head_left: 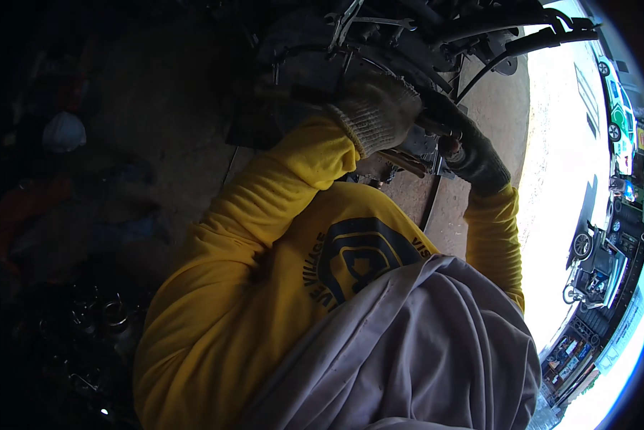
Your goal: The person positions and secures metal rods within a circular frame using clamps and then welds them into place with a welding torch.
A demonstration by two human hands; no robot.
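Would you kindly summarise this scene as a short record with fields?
Left hand: in a knit glove, at the dark machinery; grip unclear
Right hand: in a darker-looking glove, beside the left hand; grip unclear
Tool: open-ended wrench, near the picture's top
Clothing: yellow sweatshirt, grey cloth draped over it
Outside, right: green-and-white car, sunlit ground

The head-worn fisheye looks down, close over the yellow shirt [275,294].

Left hand [383,115] and right hand [477,152] (both gloved) are beside dark machinery [383,54].
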